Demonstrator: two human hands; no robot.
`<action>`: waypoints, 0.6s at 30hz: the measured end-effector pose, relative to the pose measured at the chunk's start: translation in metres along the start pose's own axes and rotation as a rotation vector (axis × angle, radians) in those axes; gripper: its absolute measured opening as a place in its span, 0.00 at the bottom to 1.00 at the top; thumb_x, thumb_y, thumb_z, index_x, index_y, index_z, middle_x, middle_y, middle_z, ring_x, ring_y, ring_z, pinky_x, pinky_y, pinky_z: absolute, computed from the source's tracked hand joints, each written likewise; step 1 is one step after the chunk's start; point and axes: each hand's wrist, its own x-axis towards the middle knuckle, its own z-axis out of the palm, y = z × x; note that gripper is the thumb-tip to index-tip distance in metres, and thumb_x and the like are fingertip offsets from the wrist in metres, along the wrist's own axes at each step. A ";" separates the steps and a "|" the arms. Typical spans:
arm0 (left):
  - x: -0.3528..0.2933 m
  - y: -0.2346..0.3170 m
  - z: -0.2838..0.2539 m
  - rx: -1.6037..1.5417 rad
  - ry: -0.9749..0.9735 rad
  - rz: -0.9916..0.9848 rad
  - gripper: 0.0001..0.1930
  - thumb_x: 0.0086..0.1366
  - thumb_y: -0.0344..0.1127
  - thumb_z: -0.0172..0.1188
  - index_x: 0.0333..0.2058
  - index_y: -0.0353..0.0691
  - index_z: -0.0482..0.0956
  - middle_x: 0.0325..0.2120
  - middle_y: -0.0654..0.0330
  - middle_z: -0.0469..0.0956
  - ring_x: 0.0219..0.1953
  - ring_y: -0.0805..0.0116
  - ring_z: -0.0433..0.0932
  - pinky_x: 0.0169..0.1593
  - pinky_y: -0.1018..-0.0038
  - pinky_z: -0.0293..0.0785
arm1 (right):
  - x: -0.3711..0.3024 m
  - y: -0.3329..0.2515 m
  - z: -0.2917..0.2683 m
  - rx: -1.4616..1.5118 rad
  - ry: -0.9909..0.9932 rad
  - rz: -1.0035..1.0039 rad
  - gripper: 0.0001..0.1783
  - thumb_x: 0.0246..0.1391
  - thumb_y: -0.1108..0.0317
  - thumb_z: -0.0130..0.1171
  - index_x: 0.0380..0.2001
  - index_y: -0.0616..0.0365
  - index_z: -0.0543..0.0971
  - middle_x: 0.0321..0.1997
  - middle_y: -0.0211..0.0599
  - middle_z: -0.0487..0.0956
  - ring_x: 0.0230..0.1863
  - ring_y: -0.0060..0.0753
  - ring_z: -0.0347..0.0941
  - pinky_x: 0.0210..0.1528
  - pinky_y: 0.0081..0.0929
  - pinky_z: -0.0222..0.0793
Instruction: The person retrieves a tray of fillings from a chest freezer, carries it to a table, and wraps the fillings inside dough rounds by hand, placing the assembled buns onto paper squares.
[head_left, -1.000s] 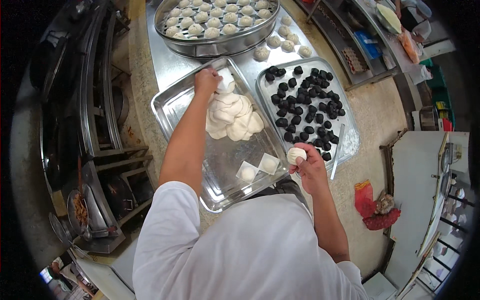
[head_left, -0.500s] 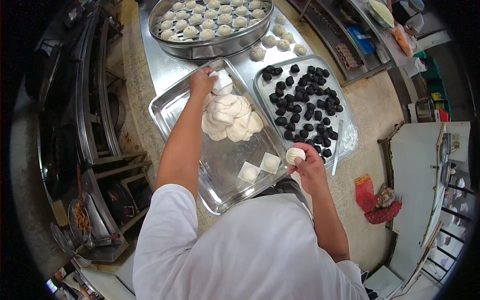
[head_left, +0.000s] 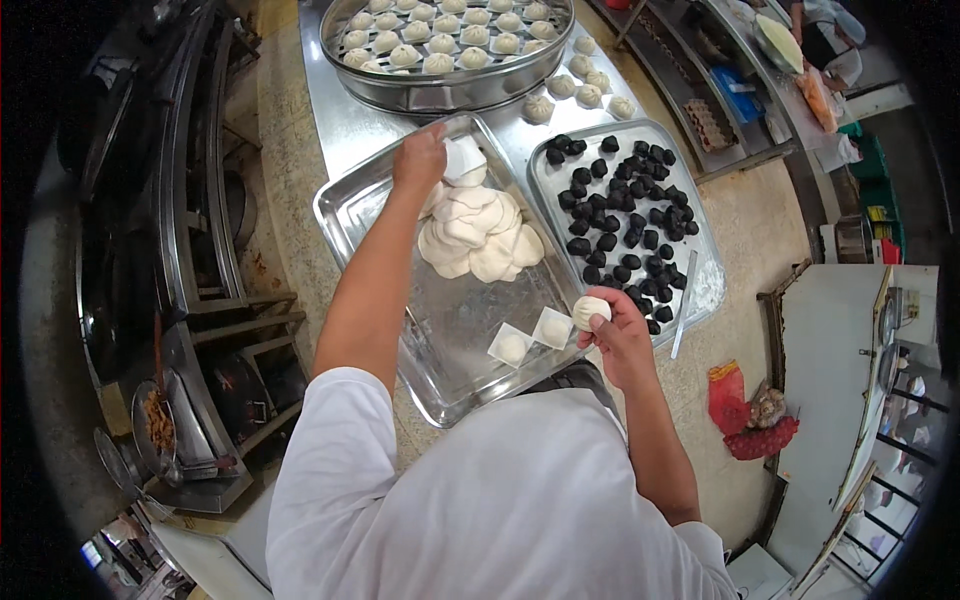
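At the rectangular steel tray's (head_left: 445,330) far end, square white paper (head_left: 464,158) is touched rightward by left hand (head_left: 418,162), grip unclear; near its right corner, pleated white bun (head_left: 590,313) is pinched by right hand (head_left: 626,346).

A creased white shirt (head_left: 490,500) — short-sleeved, plain — hangs loose over dark trousers (head_left: 580,377), the hands (head_left: 627,342) bare.
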 end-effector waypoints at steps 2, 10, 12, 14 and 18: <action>0.000 0.000 -0.002 -0.022 0.030 0.035 0.17 0.57 0.31 0.53 0.46 0.47 0.78 0.35 0.45 0.80 0.39 0.45 0.79 0.45 0.56 0.75 | 0.001 -0.002 0.002 0.017 -0.007 0.011 0.20 0.55 0.73 0.57 0.52 0.60 0.69 0.39 0.34 0.77 0.32 0.24 0.74 0.32 0.22 0.74; -0.003 -0.008 -0.003 0.015 -0.016 -0.018 0.23 0.57 0.31 0.49 0.54 0.48 0.72 0.31 0.37 0.78 0.36 0.39 0.78 0.44 0.51 0.74 | 0.007 -0.001 0.009 -0.005 -0.006 0.012 0.20 0.55 0.73 0.58 0.52 0.60 0.69 0.38 0.35 0.77 0.30 0.24 0.74 0.32 0.24 0.75; -0.005 -0.004 -0.012 -0.016 0.012 0.003 0.24 0.58 0.32 0.49 0.55 0.47 0.72 0.31 0.37 0.78 0.36 0.38 0.78 0.44 0.50 0.73 | 0.008 -0.003 0.010 -0.017 -0.026 0.010 0.20 0.55 0.73 0.57 0.52 0.60 0.69 0.40 0.35 0.77 0.31 0.24 0.75 0.33 0.23 0.75; -0.008 0.000 -0.022 -0.047 0.043 0.020 0.24 0.58 0.32 0.49 0.56 0.45 0.71 0.30 0.37 0.78 0.36 0.37 0.78 0.44 0.49 0.73 | 0.008 -0.005 0.012 -0.013 -0.013 0.009 0.21 0.55 0.73 0.58 0.52 0.60 0.69 0.40 0.35 0.76 0.31 0.24 0.74 0.33 0.24 0.75; -0.027 0.007 -0.041 -0.269 0.152 -0.167 0.27 0.59 0.31 0.50 0.59 0.44 0.67 0.29 0.43 0.79 0.32 0.49 0.79 0.40 0.59 0.75 | 0.010 -0.009 0.019 0.052 0.026 -0.069 0.21 0.54 0.74 0.58 0.52 0.60 0.70 0.40 0.34 0.75 0.31 0.24 0.74 0.33 0.25 0.75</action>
